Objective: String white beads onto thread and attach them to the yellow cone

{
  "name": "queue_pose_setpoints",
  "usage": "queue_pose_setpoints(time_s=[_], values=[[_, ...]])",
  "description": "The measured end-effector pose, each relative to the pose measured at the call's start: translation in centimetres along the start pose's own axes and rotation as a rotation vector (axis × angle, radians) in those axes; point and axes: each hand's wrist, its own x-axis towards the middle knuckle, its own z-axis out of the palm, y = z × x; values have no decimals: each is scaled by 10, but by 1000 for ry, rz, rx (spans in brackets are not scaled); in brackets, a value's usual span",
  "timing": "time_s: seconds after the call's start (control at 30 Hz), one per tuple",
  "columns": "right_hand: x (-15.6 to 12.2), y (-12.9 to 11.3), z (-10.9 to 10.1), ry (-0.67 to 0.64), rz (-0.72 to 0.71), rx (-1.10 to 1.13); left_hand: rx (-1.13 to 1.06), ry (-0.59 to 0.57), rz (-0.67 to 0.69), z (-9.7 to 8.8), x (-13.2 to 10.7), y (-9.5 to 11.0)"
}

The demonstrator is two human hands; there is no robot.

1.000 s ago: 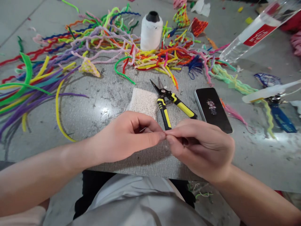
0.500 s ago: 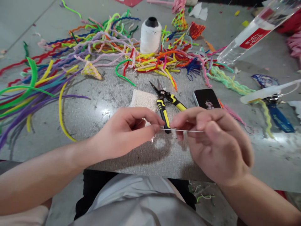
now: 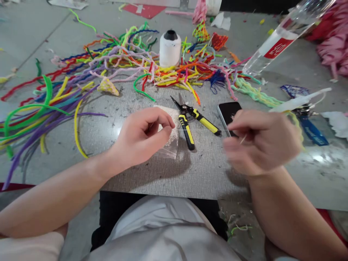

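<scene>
A thin white thread [image 3: 201, 129] runs taut and level between my two hands. My left hand [image 3: 143, 139] pinches one end between thumb and forefinger, above a clear bag of small white beads [image 3: 172, 150] that it partly covers. My right hand [image 3: 263, 139], smeared by motion, is closed on the other end; a short thin pale piece [image 3: 243, 139] sticks out below its fingers, too small to name. Between the hands lie yellow-and-black pliers [image 3: 187, 132] with their jaws apart. A phone [image 3: 228, 110] lies partly behind my right hand.
A white thread spool [image 3: 170, 50] stands among many coloured fuzzy strands [image 3: 119, 54]. To the right are a tilted water bottle [image 3: 274, 47], a white glue gun [image 3: 296, 101] and a blue tag [image 3: 312, 130]. The table's front edge [image 3: 163, 195] is close to my body.
My right hand has moved right and slightly up, away from my left, lengthening the thread between them. My left hand has shifted slightly left and up, and more of the bead bag shows.
</scene>
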Motion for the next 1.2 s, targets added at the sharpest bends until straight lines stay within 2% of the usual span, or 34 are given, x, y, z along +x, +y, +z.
queue_pose_setpoints(time_s=[0.03, 0.1, 0.17, 0.23, 0.3, 0.4, 0.47, 0.57, 0.7, 0.8, 0.9, 1.0, 1.1, 1.2], values=[[2, 4, -2, -42, -152, -117, 25, 2, 41, 0, 1, -1], [7, 11, -6, -168, -264, -325, 71, -8, 104, -1, 2, -1], [10, 18, -8, -274, -233, -433, 109, -7, 157, -1, 4, -1], [12, 25, -10, -299, -180, -432, 146, 7, 199, -2, 5, -3], [12, 29, -12, -283, -157, -387, 178, 17, 233, -2, 5, -5], [14, 30, -16, -194, -187, -316, 197, 2, 253, -2, 7, -8], [15, 26, -17, -141, -157, -273, 198, -25, 252, -2, 7, -9], [16, 22, -15, -116, -70, -225, 202, -58, 239, -2, 8, -8], [15, 24, -7, -105, -109, -169, 131, -69, 170, -3, 8, -8], [12, 26, -2, -83, -141, -172, 20, -8, 103, -3, 8, -12], [11, 27, 0, -48, -105, -186, -117, 85, 25, -2, 8, -17], [11, 28, 0, -16, -88, -161, -293, 117, -2, -2, 8, -20], [12, 26, 1, 13, -108, -136, -419, 79, 100, -4, 8, -19], [14, 16, 4, 18, -59, -26, -411, -12, 272, -7, 5, -10]])
